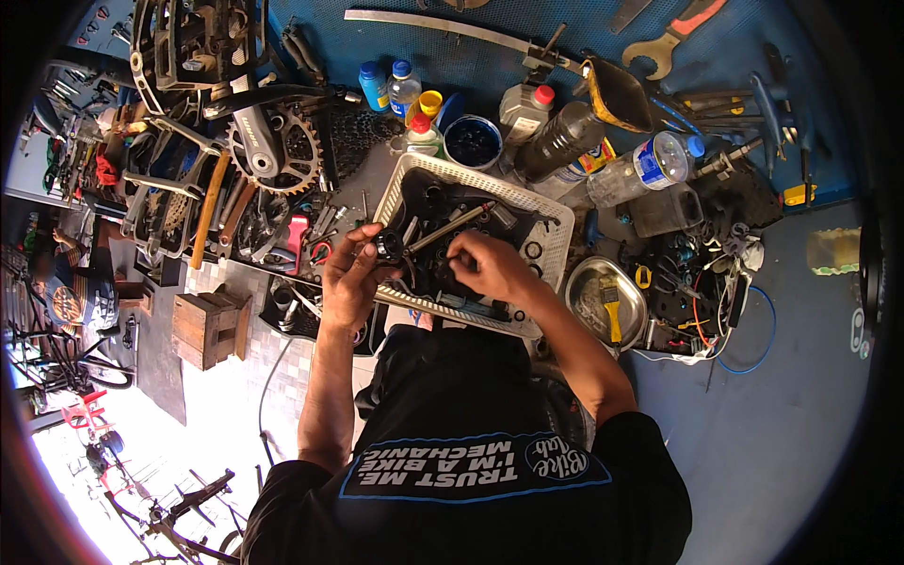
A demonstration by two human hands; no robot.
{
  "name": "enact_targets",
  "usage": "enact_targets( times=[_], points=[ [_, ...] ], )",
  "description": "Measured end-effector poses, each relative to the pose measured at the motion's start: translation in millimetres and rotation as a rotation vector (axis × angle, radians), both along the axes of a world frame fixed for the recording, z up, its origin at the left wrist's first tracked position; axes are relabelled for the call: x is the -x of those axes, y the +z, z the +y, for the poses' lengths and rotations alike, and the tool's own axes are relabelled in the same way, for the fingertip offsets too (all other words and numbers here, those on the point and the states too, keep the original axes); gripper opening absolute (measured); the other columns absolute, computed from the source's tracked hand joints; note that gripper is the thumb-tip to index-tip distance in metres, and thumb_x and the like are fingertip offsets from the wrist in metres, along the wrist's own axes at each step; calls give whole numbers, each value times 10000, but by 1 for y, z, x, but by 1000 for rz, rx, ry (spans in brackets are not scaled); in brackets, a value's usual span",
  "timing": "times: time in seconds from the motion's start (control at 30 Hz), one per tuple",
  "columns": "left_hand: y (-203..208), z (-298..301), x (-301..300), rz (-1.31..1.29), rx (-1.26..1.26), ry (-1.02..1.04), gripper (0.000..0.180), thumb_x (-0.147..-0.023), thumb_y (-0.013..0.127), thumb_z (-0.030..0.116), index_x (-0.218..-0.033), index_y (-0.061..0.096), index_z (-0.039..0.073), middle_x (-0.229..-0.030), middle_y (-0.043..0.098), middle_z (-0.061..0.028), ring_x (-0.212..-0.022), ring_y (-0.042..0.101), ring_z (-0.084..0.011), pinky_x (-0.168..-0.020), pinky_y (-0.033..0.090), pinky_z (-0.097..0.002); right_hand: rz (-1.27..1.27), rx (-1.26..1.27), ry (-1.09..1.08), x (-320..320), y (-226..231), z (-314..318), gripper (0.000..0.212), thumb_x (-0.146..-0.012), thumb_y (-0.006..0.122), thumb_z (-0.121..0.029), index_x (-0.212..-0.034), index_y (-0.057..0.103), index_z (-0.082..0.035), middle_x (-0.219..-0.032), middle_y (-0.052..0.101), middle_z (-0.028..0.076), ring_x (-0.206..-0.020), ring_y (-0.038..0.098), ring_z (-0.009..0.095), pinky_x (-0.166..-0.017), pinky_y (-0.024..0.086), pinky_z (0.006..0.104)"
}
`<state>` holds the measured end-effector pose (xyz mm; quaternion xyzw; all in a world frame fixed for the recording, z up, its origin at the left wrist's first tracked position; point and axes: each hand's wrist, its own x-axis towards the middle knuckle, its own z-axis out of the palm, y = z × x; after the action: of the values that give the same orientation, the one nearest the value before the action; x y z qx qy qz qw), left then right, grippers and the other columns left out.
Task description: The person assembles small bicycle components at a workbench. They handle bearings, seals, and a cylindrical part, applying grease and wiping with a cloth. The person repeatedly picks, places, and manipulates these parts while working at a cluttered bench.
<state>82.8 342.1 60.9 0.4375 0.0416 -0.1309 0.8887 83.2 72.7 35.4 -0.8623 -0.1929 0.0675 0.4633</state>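
Observation:
My left hand [348, 275] is raised over the left side of a white plastic basket [556, 259], its fingers closed around a small black ring-shaped part [388, 246]. Inside the basket lie dark loose bicycle parts, a long metal rod [454, 227] and a black rubber-looking ring [534, 250]. Over the middle of the basket, my right hand [492, 268] has its fingers curled and pressed together. Whatever may be between those fingertips is hidden from this angle.
A metal tray [586, 282] with a yellow brush [613, 306] stands right of the basket. Behind are a tub of dark grease [473, 141] and several bottles. A crankset [268, 155] and piled parts crowd the left. A wooden stool [209, 330] and another person [75, 282] are farther left.

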Motion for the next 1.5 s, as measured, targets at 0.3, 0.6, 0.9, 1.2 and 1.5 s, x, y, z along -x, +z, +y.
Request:
enact_targets(
  times=[0.3,0.6,0.9,1.2,1.5],
  points=[
    [4,-21,1,-52,169,-146,341,-1068,608,132,-1380,590,-2,-1306,644,-101,-994,717,-213,-831,653,-387,-243,-266,-82,-2,98,22,281,-921,687,28,-1185,684,-70,-1013,685,100,-822,711,219,-680,584,324],
    [29,-31,1,-214,59,-149,343,-1038,652,93,-1353,590,-26,-1345,608,-124,-1108,675,-208,-845,657,-389,-324,-153,-162,3,109,37,295,-888,739,-8,-1161,647,-69,-1060,677,117,-885,721,273,-719,599,365],
    [46,-36,3,-258,-8,-147,410,-994,725,122,-1353,591,-27,-1186,700,-140,-999,715,-213,-858,627,-346,-418,-205,-260,12,104,43,299,-840,753,42,-1110,674,-59,-1066,680,127,-908,711,301,-722,596,381],
    [43,-36,2,-335,63,-177,438,-932,768,26,-1334,602,-28,-1206,699,-134,-1044,702,-205,-878,617,-339,-589,-191,-262,14,107,45,250,-814,768,59,-1033,698,-40,-1035,698,111,-903,719,279,-745,601,367],
    [42,-32,3,-385,-12,-137,419,-890,808,12,-1284,667,-16,-1280,688,-88,-1250,616,-207,-1089,481,-363,-634,-172,-229,17,115,42,237,-812,784,46,-1026,715,-31,-1030,713,116,-908,720,282,-762,600,369]
  ],
)
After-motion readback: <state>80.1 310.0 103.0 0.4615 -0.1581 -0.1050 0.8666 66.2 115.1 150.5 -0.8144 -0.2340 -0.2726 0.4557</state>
